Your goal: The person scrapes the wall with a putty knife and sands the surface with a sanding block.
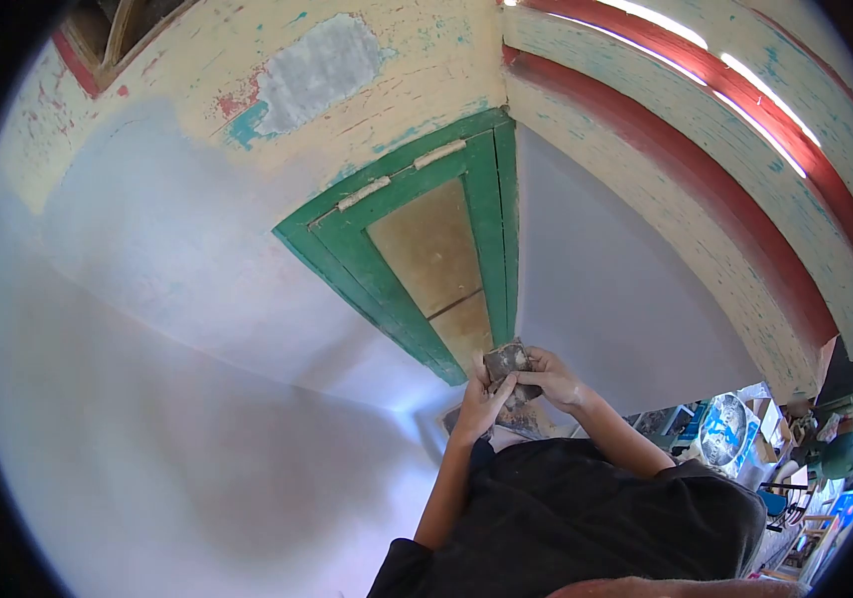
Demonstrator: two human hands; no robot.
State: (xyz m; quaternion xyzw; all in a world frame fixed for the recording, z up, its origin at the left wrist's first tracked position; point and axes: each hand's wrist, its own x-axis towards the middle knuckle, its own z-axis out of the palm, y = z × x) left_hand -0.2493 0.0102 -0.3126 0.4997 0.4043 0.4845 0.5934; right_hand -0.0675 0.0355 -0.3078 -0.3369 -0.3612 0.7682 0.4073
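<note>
Both hands meet in front of my chest on a dark grey, dusty rectangular pad (pixel 507 361), its surface worn and blotched. My left hand (pixel 482 407) grips its lower left side, thumb pressed against the face. From the right, my right hand (pixel 552 380) curls its fingers round the opposite edge, thumb reaching across toward the left thumb. Whitish dust coats the fingers. Beneath the hands shows a stained brownish board (pixel 524 423). Straight ahead, past the pad, is a green-framed door (pixel 400 261) with tan panels.
A smooth pale wall (pixel 247 439) fills the left side. Overhead, peeling cream paint surrounds a grey patch (pixel 322 72). Red and cream curved beams (pixel 686 159) run along the right. Down at lower right stand a large dusty bucket (pixel 727 431), a green container (pixel 838 456) and assorted clutter.
</note>
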